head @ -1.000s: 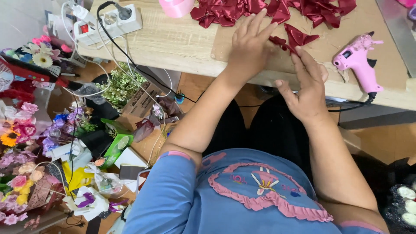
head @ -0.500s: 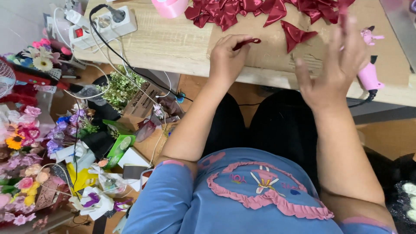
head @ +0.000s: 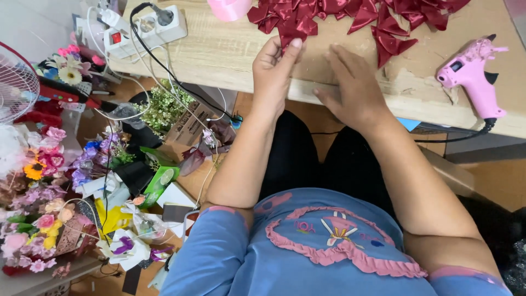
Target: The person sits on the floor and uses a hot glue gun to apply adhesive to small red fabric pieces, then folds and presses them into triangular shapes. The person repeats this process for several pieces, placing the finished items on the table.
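Observation:
My left hand pinches a folded dark red ribbon piece between thumb and fingers, just over the wooden table. My right hand lies flat on the table's front edge right beside it, fingers apart and holding nothing. A pile of similar dark red ribbon pieces spreads along the table's far side above both hands, and one more piece lies a little to the right of my right hand.
A pink glue gun rests on the table's right end, cord hanging off the edge. A pink ribbon roll and a white power strip sit at the far left. Artificial flowers, a small plant and clutter cover the floor to the left.
My right hand came down from a raised spot near the glue gun and moved left onto the table edge. My left hand still holds a ribbon piece, now closer to the pile.

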